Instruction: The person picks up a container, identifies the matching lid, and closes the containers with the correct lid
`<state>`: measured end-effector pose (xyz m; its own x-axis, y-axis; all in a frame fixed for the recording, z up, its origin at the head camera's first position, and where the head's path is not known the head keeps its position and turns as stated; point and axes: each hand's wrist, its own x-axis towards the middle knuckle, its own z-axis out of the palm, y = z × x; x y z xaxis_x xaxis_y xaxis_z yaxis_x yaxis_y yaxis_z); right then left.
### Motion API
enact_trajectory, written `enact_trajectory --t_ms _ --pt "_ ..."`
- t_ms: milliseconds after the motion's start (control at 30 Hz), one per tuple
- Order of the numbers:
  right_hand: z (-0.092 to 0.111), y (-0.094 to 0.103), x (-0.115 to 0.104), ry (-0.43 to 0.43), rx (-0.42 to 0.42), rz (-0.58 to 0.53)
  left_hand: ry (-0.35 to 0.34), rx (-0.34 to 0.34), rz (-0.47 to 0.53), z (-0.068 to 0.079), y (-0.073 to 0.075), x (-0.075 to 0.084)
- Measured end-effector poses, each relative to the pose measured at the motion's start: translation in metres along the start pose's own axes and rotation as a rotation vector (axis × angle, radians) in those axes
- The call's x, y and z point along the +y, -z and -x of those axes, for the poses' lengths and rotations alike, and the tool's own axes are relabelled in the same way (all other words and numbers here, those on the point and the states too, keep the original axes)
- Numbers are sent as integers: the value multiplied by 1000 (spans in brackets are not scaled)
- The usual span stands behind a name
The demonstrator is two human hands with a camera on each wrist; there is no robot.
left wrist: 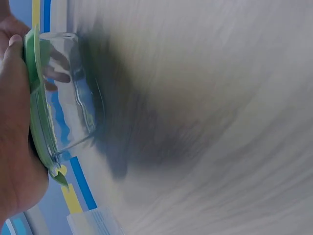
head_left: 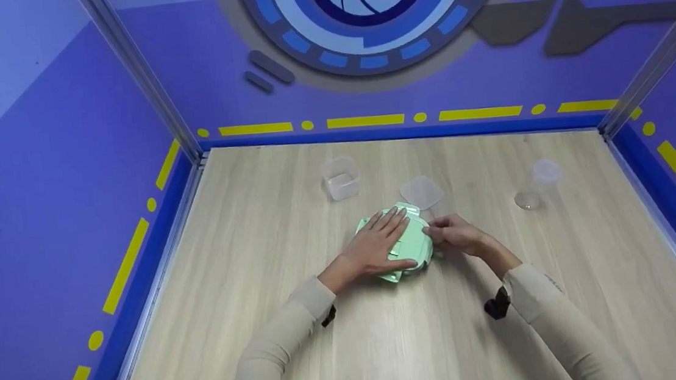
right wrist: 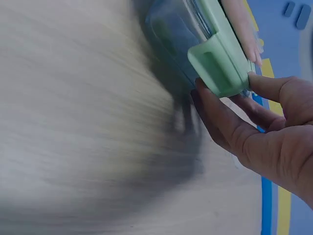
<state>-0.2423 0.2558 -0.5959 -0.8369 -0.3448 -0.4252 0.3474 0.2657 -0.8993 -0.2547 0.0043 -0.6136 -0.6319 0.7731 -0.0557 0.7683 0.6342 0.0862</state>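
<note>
A clear glass box (left wrist: 80,105) stands upright on the table (head_left: 302,340), slightly right of the middle, with a pale green lid (head_left: 413,246) over its top. Flaps of the lid project at its far and near edges. The left hand (head_left: 377,248) lies across the left part of the lid from above, its grip spread: fingers straight and slightly apart, thumb reaching to the right along the near side, not curled round anything. The right hand (head_left: 458,234) is at the right edge of the lid; its grip is nearly closed, thumb and fingers pinching the lid at the side flap (right wrist: 217,66).

Just beyond the box, a translucent plastic lid (head_left: 422,192) lies flat; whether the right fingers touch it cannot be told. A clear plastic tub (head_left: 342,186) stands farther off to the left. Well to the right is a clear jar (head_left: 527,200) with a whitish top.

Markings: the right sleeve (head_left: 560,317) bears small dark print, too small to read. The far wall (head_left: 180,63) carries yellow dashes and dots and a round blue emblem (head_left: 336,60).
</note>
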Motion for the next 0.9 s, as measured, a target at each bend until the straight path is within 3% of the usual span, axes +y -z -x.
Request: enact_trajectory --t_ms 233,367,500,567,633,800,900 --pt "12 -22 7 -74 84 -174 73 -43 18 0 5 4" --pt "17 -38 10 -88 150 -319 131 -29 20 0 5 8" --pt "24 -50 13 -81 145 -481 197 -10 26 3 3 12" --pt "27 -51 14 -90 133 -501 211 -8 43 4 2 15" --pt "28 -48 15 -106 114 -491 207 -6 59 5 1 17" --pt "25 -32 11 -102 76 -335 159 2 53 5 0 15" --pt "19 -23 7 -81 116 -281 114 -11 40 4 0 12"
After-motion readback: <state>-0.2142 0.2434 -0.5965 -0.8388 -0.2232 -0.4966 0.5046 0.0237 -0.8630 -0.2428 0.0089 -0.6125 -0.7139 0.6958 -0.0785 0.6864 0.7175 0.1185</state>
